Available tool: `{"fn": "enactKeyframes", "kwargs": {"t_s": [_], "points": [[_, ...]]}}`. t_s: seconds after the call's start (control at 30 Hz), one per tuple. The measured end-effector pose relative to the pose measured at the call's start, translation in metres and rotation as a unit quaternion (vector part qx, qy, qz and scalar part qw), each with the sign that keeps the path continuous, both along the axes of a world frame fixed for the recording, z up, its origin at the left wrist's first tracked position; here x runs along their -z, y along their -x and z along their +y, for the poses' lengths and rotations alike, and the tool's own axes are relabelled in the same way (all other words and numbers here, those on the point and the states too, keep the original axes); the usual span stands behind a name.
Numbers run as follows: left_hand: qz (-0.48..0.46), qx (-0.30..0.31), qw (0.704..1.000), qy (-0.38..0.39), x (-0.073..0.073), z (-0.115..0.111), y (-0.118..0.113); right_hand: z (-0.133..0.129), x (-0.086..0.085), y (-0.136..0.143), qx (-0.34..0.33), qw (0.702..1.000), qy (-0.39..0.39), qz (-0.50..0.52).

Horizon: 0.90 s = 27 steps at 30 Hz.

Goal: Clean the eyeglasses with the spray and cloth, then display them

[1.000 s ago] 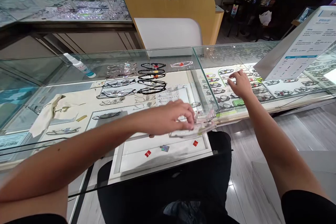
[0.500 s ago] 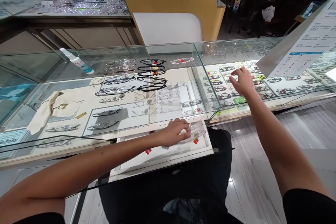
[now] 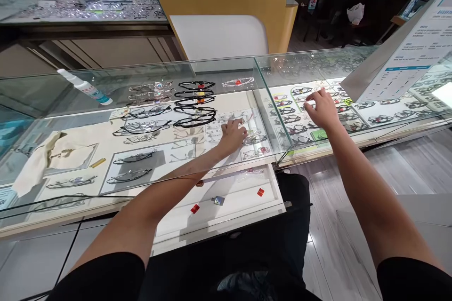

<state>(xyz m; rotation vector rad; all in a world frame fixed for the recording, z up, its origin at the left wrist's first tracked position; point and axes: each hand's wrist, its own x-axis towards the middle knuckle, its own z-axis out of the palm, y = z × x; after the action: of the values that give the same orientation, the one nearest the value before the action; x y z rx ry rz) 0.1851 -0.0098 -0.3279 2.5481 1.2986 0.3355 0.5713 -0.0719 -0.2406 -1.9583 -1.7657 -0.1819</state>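
Observation:
My left hand [image 3: 233, 137] is over the glass counter [image 3: 229, 160], fingers curled round a pair of clear-framed glasses [image 3: 251, 134] that barely shows against the frames behind it. Below it an open white drawer [image 3: 226, 218] holds red tags [image 3: 260, 192], a small grey tag [image 3: 218, 201] and something clear near its back edge. My right hand [image 3: 322, 109] rests on the glass top at the right, fingers bent and apart, with nothing visible in them. Dark-framed glasses [image 3: 195, 102] lie stacked in a column left of my left hand.
A white spray bottle [image 3: 86, 87] lies at the left on the glass, with a cream cloth [image 3: 38, 162] nearer me. A paper sign [image 3: 399, 56] stands at the right. Beyond the counter is a wooden cashier desk [image 3: 226, 2].
My left hand has risen out of the drawer and moved forward over the counter, taking the clear glasses along. My right hand stays in about the same place. The view has shifted slightly.

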Motion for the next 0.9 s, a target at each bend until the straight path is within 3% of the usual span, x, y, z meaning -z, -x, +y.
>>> {"fn": "enactKeyframes", "kwargs": {"t_s": [0.13, 0.27, 0.53, 0.9], "points": [[0.015, 0.0, 1.0, -0.015, 0.009, 0.031, -0.025, 0.001, 0.001, 0.0, -0.003, 1.0, 0.003, 0.003], [0.035, 0.014, 0.999, -0.019, 0.016, 0.045, -0.039, 0.001, 0.0, 0.001, 0.002, 1.0, 0.002, 0.005], [0.062, 0.018, 0.998, -0.012, 0.025, 0.057, -0.045, -0.001, -0.003, 0.005, 0.009, 1.0, 0.013, -0.001], [0.06, 0.014, 0.998, -0.009, 0.026, 0.06, -0.045, 0.0, -0.002, 0.005, 0.013, 1.0, 0.014, -0.011]]}}
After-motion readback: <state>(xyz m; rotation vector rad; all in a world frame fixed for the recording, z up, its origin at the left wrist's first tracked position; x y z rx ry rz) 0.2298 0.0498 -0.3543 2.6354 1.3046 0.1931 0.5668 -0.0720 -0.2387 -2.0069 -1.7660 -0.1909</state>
